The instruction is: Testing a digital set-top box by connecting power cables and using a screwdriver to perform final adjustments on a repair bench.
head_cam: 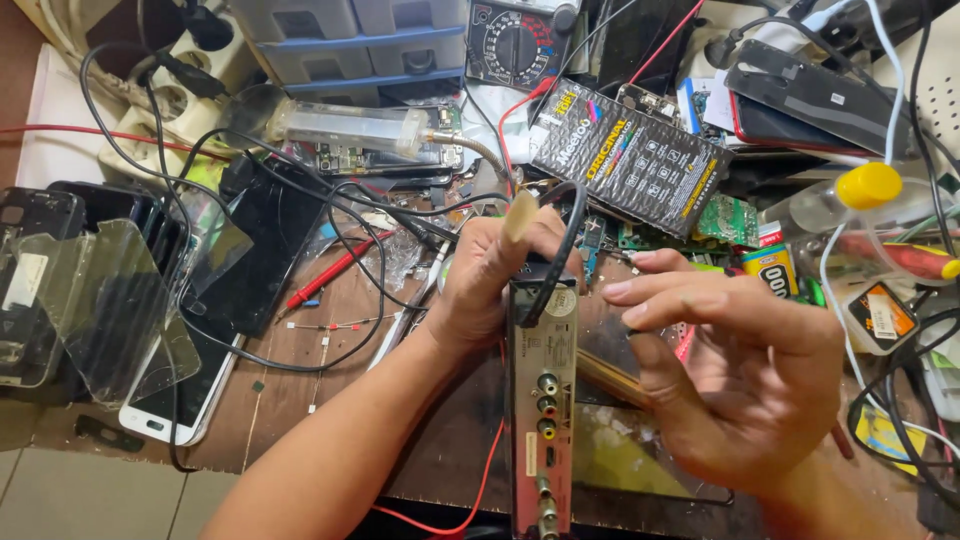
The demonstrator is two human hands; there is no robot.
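On the cluttered bench, left hand grips a slim grey set-top box; right hand open

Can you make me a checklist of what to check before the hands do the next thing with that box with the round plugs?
1. Left hand holds the far end of the box: ok.
2. Right hand is free: ok, its fingers are spread beside the box.
3. Black cable out of the way: not ok, it loops over the box end.
4. Red wire clear of the box: not ok, it runs underneath.
5. Box unplugged: cannot tell.
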